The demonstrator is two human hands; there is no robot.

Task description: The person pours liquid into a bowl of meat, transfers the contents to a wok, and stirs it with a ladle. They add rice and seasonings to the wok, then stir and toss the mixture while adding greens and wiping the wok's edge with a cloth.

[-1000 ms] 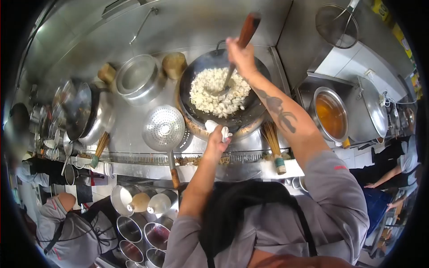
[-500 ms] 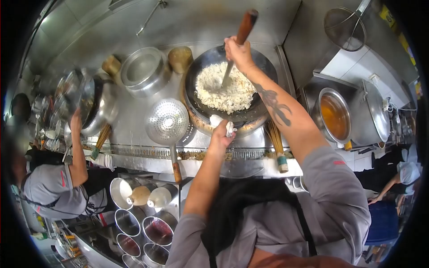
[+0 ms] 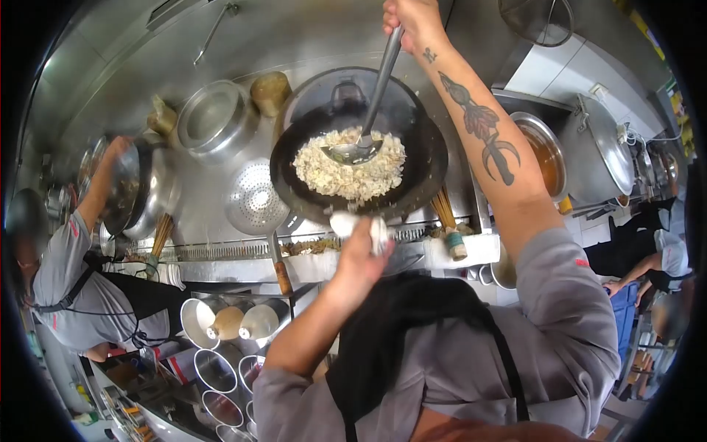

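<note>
My left hand [image 3: 361, 261] is closed round a folded white cloth [image 3: 345, 223], pressed to the near rim of a black wok [image 3: 431, 158]. The wok sits pulled toward me, tilted, with the dark burner ring [image 3: 294, 103] exposed behind it. Loose pale-yellow fried rice [image 3: 350, 184] fills its middle, a few grains at the near edge. High at the top of the view, my right hand [image 3: 412, 20] grips a long-handled wok spatula [image 3: 383, 70]. Its wide metal head rests in the rice; the handle's upper end is out of view.
Left of the wok lies a perforated skimmer [image 3: 256, 197], with a lidded metal pot [image 3: 213, 118] behind it. A bamboo brush [image 3: 451, 232] stands at the right front. A pot of orange liquid [image 3: 546, 151] is farther right. At the left, a co-worker [image 3: 74, 250] handles another wok.
The wok has come toward me and slightly left, off its burner position. My right hand has risen with the spatula handle; the spatula's head now shows. My left hand has dropped lower.
</note>
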